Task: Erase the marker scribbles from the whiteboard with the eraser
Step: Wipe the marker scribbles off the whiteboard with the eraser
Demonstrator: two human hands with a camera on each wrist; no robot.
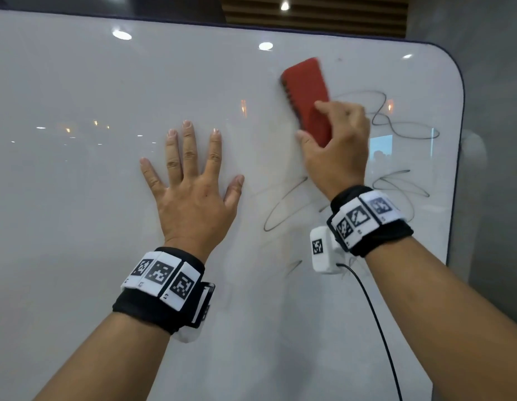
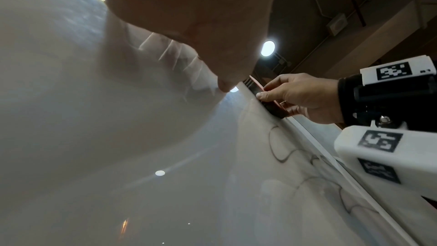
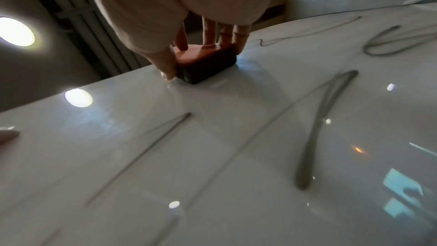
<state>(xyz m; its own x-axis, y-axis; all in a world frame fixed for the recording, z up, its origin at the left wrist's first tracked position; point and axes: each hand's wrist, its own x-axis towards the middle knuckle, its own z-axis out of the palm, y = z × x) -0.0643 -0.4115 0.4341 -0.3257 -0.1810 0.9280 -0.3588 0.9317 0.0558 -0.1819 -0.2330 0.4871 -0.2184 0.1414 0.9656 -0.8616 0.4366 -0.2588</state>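
Note:
A white whiteboard (image 1: 78,198) fills the head view. My right hand (image 1: 337,146) grips the red eraser (image 1: 305,91) by its lower end and presses its dark felt side against the board, upper right. Black marker scribbles (image 1: 396,123) run to the right of the eraser, and more scribbles (image 1: 283,206) loop below it. In the right wrist view the eraser (image 3: 203,59) sits flat on the board under my fingers, with scribbles (image 3: 314,137) in front. My left hand (image 1: 190,186) lies flat on the board, fingers spread, left of the eraser. The left wrist view shows the right hand (image 2: 300,96).
The board's rounded right edge (image 1: 458,146) has a dark rim, with a grey wall beyond it. A black cable (image 1: 376,322) hangs from the right wrist camera across the lower board. Ceiling lights reflect in the glossy surface.

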